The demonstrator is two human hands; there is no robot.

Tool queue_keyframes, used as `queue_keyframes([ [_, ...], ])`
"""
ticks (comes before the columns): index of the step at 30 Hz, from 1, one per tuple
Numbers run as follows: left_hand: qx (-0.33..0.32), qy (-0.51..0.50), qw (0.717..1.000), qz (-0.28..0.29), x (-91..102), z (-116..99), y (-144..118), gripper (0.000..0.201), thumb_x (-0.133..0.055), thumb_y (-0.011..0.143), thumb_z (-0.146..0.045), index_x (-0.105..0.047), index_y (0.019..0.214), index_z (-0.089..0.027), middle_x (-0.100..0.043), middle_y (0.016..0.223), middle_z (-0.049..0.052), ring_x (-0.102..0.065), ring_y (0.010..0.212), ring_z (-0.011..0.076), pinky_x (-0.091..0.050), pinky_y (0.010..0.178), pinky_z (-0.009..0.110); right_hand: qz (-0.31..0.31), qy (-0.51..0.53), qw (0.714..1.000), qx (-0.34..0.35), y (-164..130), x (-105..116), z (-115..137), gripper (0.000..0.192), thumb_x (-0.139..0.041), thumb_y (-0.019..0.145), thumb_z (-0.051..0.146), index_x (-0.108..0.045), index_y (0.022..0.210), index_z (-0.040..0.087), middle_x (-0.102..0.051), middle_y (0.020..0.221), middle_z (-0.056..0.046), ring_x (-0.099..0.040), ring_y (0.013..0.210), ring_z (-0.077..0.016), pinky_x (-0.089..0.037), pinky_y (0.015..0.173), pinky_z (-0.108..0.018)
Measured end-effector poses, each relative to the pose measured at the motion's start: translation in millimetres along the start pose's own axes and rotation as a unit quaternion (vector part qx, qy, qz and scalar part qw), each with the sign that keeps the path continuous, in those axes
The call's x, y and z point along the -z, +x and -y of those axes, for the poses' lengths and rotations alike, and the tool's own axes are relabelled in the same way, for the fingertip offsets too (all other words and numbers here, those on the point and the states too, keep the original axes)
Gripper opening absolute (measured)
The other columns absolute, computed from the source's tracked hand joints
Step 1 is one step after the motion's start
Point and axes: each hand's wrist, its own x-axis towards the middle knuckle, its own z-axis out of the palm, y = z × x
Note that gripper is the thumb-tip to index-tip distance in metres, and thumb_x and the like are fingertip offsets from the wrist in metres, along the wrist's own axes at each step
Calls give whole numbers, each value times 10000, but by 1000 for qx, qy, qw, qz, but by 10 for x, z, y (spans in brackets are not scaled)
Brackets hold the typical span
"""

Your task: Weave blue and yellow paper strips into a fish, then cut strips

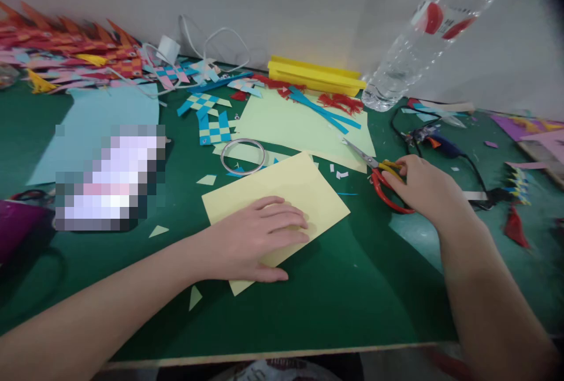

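My left hand point(264, 234) lies flat on a sheet of yellow paper point(304, 178), fingers stretched out over it. To the right, my right hand point(418, 184) grips a pair of scissors point(390, 193) with red and yellow handles; their blades point away to the upper left, over the edge of a pale green sheet point(282, 119). Two blue paper strips point(324, 110) cross on that green sheet. Just beyond the yellow paper lies a roll of tape point(224, 157), and next to it are blue-and-green woven paper pieces point(214, 129).
A glowing, pixelated phone point(110, 184) rests at left over a light blue sheet point(118, 107). Behind stand a yellow folded holder point(315, 75) and a tall plastic bottle point(409, 57). A black cable point(473, 172) runs at right. Orange-red paper pieces point(79, 43) pile up back left.
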Motion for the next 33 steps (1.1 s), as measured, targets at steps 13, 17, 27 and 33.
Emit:
queue_keyframes([
  [13,49,19,995,87,34,39,-2,566,-486,979,-398,-320,1497,-241,-358,1570,31,-245,1487,192,-55,1249,405,75,-4,997,21,4,24,-46,549,-451,832,670,-570,1033,174,-673,971,-132,-635,763,-291,-423,604,-392],
  [17,50,22,995,84,87,54,-39,580,-504,973,-368,-310,1501,-228,-399,1549,17,-291,1467,172,-67,1251,375,75,2,997,14,28,20,-68,521,-512,796,664,-573,1002,189,-688,917,-112,-623,720,-282,-401,572,-383],
  [27,20,12,999,42,152,72,-69,450,-582,926,-339,-509,1355,-222,-584,1386,39,-499,1319,199,-244,1205,382,-9,91,995,32,-1,25,-32,535,-616,720,641,-586,1023,201,-648,1081,-143,-637,860,-302,-469,692,-414],
  [33,-7,-6,1000,28,110,10,-32,416,-629,899,-385,-568,1259,-186,-640,1280,66,-549,1222,238,-372,1121,397,-72,142,985,62,-38,7,58,442,-682,683,488,-556,1017,228,-624,1087,-102,-629,935,-294,-489,762,-427],
])
